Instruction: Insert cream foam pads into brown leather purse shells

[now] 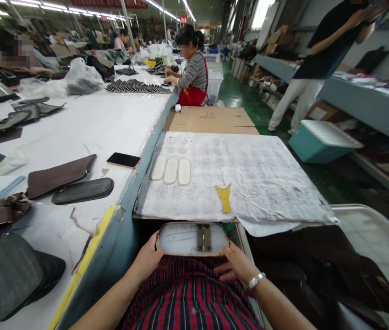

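Over my lap I hold a rounded oblong template [180,240] of pale translucent plastic with a metal hinge [203,238] and handwritten marks on it. My left hand [149,257] is closed on its left end, the thumb on the near edge. At the opposite end, my right hand [238,263] grips the rim with thumb and forefinger; its other fingers are spread below. Just beyond, on the white-covered board [266,169], lie three white oblong pieces [170,171] side by side and a yellow Y-shaped piece [224,198].
On the left table, a phone [123,159], a stack of dark oblong pieces [82,190] and brown leather pieces [60,175] lie near me. A co-worker [194,73] sits ahead; another person [313,68] stands right. A tray of dark leather [318,266] is at my right.
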`<state>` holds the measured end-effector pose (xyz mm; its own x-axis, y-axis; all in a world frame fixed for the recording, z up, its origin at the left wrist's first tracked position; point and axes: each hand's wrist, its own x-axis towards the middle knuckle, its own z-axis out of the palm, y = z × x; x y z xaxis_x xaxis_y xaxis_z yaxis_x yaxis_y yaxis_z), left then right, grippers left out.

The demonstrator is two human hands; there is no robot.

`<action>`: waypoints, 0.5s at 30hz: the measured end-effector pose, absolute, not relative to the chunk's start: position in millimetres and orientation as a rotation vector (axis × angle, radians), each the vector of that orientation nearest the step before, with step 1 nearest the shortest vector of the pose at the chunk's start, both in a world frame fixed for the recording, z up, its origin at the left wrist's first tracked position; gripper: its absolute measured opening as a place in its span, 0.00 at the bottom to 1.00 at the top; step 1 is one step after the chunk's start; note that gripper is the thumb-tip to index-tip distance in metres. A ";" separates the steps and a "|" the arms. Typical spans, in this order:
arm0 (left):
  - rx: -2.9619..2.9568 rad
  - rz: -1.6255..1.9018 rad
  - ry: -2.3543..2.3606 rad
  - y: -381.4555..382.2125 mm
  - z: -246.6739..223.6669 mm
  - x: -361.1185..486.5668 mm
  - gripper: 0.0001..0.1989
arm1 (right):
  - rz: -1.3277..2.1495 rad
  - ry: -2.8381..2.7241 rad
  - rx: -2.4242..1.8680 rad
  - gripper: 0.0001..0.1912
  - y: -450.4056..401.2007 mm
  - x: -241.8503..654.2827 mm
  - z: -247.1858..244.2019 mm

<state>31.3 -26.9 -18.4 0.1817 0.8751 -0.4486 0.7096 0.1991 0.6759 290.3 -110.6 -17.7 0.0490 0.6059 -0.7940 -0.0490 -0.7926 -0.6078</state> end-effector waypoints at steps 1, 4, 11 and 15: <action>1.551 0.210 1.542 -25.8 -19.5 30.0 0.28 | 1.823 -0.523 -1.812 0.19 -109.7 290.9 -18.6; 1.642 0.116 1.361 -15.9 -23.5 19.1 0.32 | 1.942 -0.560 -1.719 0.18 -105.7 303.1 -21.9; 1.782 0.213 1.224 6.9 -24.9 10.5 0.37 | 1.145 -1.432 -2.017 0.34 -86.0 323.6 -10.9; 2.102 0.156 1.210 32.7 -15.6 32.5 0.21 | 0.633 -2.087 -2.092 0.14 -56.2 314.7 1.3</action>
<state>32.5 32.7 -15.6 0.5572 0.7986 -0.2277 0.7149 -0.3219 0.6207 314.7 -56.2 1.3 -0.0377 0.9778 -0.2062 0.9276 -0.0425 -0.3711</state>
